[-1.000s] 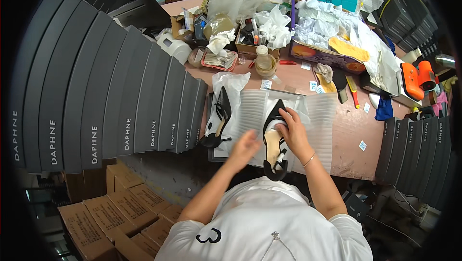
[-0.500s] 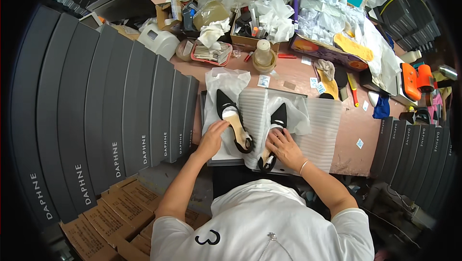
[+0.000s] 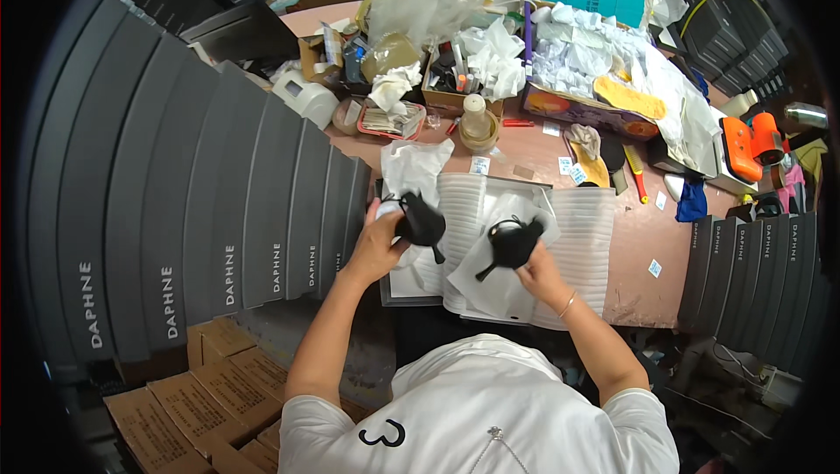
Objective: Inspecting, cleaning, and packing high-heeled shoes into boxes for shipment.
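In my left hand [image 3: 374,242] I grip a black heeled shoe [image 3: 423,222], its heel pointing down toward me. A second black heeled shoe [image 3: 514,244] is in my right hand [image 3: 544,277], also turned so its heel shows. Both shoes are raised over an open grey shoebox [image 3: 411,301] on the table. White tissue paper [image 3: 411,168] lies at the box's left side, and more tissue paper [image 3: 481,286] spreads under the right shoe. Ribbed white foam sheet [image 3: 584,238] covers the middle and right of the box. My fingers are partly hidden behind the shoes.
Stacked grey shoeboxes [image 3: 201,203] rise on the left, with another row [image 3: 752,273] at the right. Along the table's far side stand a carton of crumpled white paper [image 3: 582,50], a yellowish jar [image 3: 477,120] and a red basket [image 3: 391,121]. Brown cartons [image 3: 192,404] lie low left.
Both shoes, which lay sole-inside up on the paper and foam, are now lifted and turned over in my hands. The view has shifted slightly.
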The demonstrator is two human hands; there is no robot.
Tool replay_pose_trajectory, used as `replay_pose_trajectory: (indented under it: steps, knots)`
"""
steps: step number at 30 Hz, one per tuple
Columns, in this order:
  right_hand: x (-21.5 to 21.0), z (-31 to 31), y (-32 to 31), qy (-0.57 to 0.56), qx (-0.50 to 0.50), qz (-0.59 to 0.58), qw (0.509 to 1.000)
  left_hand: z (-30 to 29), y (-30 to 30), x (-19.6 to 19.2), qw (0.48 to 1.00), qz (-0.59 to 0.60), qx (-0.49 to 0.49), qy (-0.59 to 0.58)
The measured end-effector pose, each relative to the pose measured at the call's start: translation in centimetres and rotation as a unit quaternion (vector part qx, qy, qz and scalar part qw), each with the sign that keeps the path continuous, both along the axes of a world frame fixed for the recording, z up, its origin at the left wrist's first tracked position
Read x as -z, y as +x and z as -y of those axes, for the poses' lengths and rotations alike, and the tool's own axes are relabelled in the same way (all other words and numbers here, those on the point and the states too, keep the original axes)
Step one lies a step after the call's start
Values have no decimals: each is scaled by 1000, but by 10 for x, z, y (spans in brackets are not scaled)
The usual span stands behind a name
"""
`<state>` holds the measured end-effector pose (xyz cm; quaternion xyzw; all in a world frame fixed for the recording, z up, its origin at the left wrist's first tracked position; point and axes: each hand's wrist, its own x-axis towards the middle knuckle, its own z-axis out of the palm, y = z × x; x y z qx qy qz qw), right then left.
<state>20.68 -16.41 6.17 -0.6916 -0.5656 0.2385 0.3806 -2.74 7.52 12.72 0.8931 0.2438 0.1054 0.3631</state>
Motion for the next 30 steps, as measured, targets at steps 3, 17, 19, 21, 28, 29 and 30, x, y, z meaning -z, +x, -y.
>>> replay_pose_trajectory:
  steps: [3,17,19,21,28,29,30]
  knots:
    - [-89,-13,14,-1,63,-187,980,21,13,-79,969,37,-71,-232]
    - [-60,29,1,-76,-34,-537,840,120,30,-45,832,110,-42,-543]
    - [-61,29,1,-77,-29,-542,836,122,32,-46,837,88,-53,-538]
    - [-63,29,2,-78,-22,-545,834,121,36,-43,826,85,-59,-554]
    - [-52,10,0,-164,51,-403,899,99,59,-28,777,108,-92,-613]
    - [-41,3,0,-104,61,-234,965,95,57,-31,770,101,-98,-622]
    - [-37,3,5,-77,56,-162,982,91,50,-19,766,120,-100,-624]
